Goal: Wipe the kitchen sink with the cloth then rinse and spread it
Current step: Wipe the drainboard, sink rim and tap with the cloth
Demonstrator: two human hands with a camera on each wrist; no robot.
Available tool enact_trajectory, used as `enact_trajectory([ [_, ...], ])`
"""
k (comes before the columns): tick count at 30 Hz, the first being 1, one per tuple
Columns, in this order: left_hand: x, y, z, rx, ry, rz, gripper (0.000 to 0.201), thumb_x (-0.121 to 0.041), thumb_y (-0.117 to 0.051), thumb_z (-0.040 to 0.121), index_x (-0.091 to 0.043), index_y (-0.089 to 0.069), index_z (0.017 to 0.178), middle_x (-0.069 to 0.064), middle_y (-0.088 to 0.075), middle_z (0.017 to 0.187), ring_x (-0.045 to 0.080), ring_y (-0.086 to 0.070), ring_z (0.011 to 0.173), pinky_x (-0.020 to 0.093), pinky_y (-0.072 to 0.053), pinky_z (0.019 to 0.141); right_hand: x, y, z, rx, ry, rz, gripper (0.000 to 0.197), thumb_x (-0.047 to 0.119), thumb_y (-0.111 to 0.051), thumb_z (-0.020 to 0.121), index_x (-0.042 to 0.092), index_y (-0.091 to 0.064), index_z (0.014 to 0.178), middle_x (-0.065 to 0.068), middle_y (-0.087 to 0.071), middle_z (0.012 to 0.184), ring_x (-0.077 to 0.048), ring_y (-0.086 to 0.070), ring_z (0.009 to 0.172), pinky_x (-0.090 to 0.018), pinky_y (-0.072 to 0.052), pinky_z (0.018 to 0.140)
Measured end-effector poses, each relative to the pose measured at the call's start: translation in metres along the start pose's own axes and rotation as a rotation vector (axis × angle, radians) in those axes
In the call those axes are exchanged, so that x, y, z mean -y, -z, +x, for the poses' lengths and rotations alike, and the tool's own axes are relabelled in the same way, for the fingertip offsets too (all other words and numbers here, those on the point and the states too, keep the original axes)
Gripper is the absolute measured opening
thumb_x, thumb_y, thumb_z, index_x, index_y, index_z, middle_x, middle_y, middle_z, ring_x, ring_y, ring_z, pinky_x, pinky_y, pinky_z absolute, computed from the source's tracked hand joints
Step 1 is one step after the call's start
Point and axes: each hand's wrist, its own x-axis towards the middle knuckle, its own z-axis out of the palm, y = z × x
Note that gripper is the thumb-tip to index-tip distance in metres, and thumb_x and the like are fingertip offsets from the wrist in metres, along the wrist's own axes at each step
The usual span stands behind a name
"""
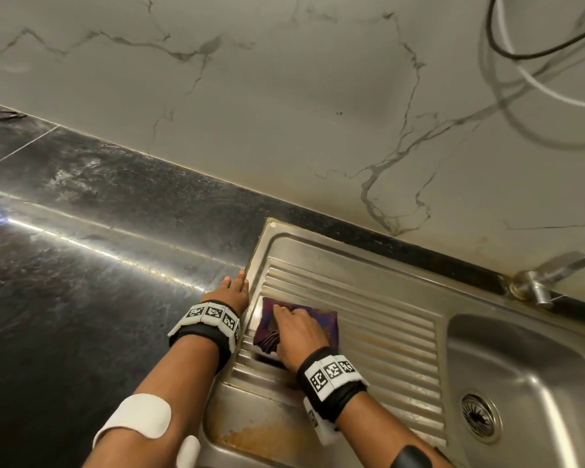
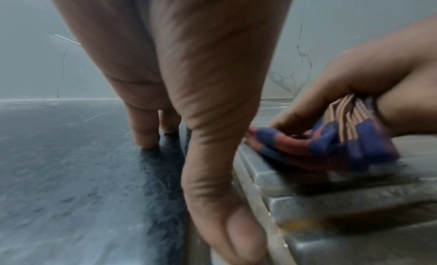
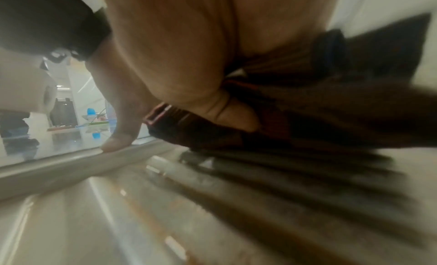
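One stainless-steel ribbed sink drainboard (image 1: pixel 385 332); one folded purple-and-red striped cloth (image 1: pixel 330 324) near its left rim, grasped by right hand (image 1: pixel 299 336); left hand (image 1: pixel 228 295), fingers released straight, resting on black counter (image 1: pixel 81 265) at that rim.

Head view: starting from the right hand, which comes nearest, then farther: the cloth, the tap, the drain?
1. cloth: under the right hand, on the ridged drainboard.
2. drain: in the basin, to the right.
3. tap: at the back rim, farthest.
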Motion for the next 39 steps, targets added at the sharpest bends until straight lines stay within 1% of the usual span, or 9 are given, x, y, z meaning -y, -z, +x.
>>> enact_trajectory([
  [4, 0.001, -0.003, 0.007, 0.013, 0.007, -0.033, 0.068, -0.007, -0.041, 0.097, -0.007, 0.000, 0.152, 0.005, 0.015, 0.159, 0.030, 0.003, 0.148, 0.050, -0.019, 0.117, 0.012, -0.015, 0.016, -0.065, 0.067, -0.025, 0.065, 0.010, -0.061, 0.084, 0.007, -0.034, 0.143, -0.010, -0.042, 0.144, -0.028, -0.039, 0.129, -0.040, -0.038, 0.107],
  [11, 0.006, -0.002, 0.000, 0.030, -0.009, -0.137, 0.068, -0.008, -0.037, 0.099, -0.010, 0.006, 0.152, 0.006, 0.014, 0.160, 0.027, 0.006, 0.148, 0.047, -0.013, 0.119, -0.016, -0.020, 0.003, -0.112, 0.027, 0.021, 0.055, 0.004, -0.049, 0.089, 0.010, -0.037, 0.142, -0.008, -0.045, 0.143, -0.026, -0.040, 0.131, -0.039, -0.035, 0.110],
  [16, 0.002, 0.001, -0.011, 0.030, -0.031, 0.053, 0.097, -0.007, -0.064, 0.086, -0.008, 0.008, 0.151, 0.007, 0.018, 0.159, 0.029, 0.007, 0.147, 0.045, -0.012, 0.120, -0.101, -0.026, -0.048, -0.096, -0.226, 0.146, 0.055, 0.010, -0.042, 0.089, 0.021, -0.040, 0.143, -0.006, -0.045, 0.144, -0.026, -0.044, 0.131, -0.037, -0.036, 0.108],
  [19, -0.006, 0.002, -0.018, 0.011, 0.008, 0.144, 0.090, -0.007, -0.061, 0.088, -0.006, 0.002, 0.152, 0.009, 0.013, 0.160, 0.032, 0.000, 0.148, 0.045, -0.016, 0.119, -0.153, -0.025, -0.083, -0.098, -0.411, 0.173, 0.055, 0.009, -0.043, 0.088, 0.025, -0.044, 0.141, -0.006, -0.049, 0.142, -0.025, -0.047, 0.129, -0.032, -0.037, 0.107],
  [22, -0.015, -0.001, -0.025, -0.061, 0.028, 0.248, 0.080, -0.009, -0.060, 0.089, -0.003, -0.009, 0.151, 0.011, -0.001, 0.160, 0.033, -0.018, 0.145, 0.044, -0.025, 0.116, -0.182, -0.015, -0.104, -0.085, -0.540, 0.125, 0.054, 0.009, -0.040, 0.088, 0.027, -0.046, 0.139, -0.008, -0.053, 0.138, -0.028, -0.051, 0.125, -0.035, -0.043, 0.101],
  [27, -0.017, -0.014, -0.038, -0.055, 0.149, 0.093, 0.065, -0.009, -0.054, 0.090, -0.006, -0.023, 0.147, 0.017, -0.038, 0.146, 0.034, -0.045, 0.129, 0.045, -0.035, 0.109, -0.156, -0.006, -0.097, -0.061, -0.438, 0.111, 0.041, 0.011, -0.045, 0.088, 0.013, -0.054, 0.128, -0.015, -0.058, 0.129, -0.032, -0.055, 0.118, -0.035, -0.043, 0.094],
  [32, -0.024, -0.042, -0.035, 0.010, 0.201, 0.130, 0.069, -0.018, -0.039, 0.099, -0.003, 0.003, 0.151, 0.013, 0.010, 0.159, 0.041, -0.009, 0.145, 0.048, -0.016, 0.118, -0.100, -0.021, -0.062, -0.117, -0.132, 0.168, 0.042, 0.011, -0.052, 0.086, 0.009, -0.051, 0.128, -0.012, -0.053, 0.133, -0.030, -0.048, 0.124, -0.037, -0.037, 0.102],
  [35, -0.030, -0.044, -0.029, -0.032, 0.203, 0.086, 0.057, -0.011, -0.027, 0.102, -0.002, 0.000, 0.151, 0.014, 0.009, 0.159, 0.039, -0.007, 0.145, 0.047, -0.013, 0.118, -0.075, -0.022, -0.039, -0.122, -0.022, 0.142, 0.042, 0.009, -0.052, 0.086, 0.007, -0.050, 0.128, -0.012, -0.050, 0.135, -0.030, -0.046, 0.125, -0.040, -0.037, 0.103],
  [39, -0.027, -0.046, -0.035, 0.022, 0.164, 0.177, 0.078, -0.015, -0.046, 0.096, 0.001, 0.009, 0.149, 0.020, 0.014, 0.157, 0.045, -0.004, 0.144, 0.046, -0.012, 0.119, -0.091, -0.030, -0.043, -0.118, -0.014, 0.135, 0.052, 0.006, -0.048, 0.090, 0.008, -0.040, 0.141, -0.009, -0.040, 0.148, -0.026, -0.036, 0.136, -0.039, -0.029, 0.113],
])
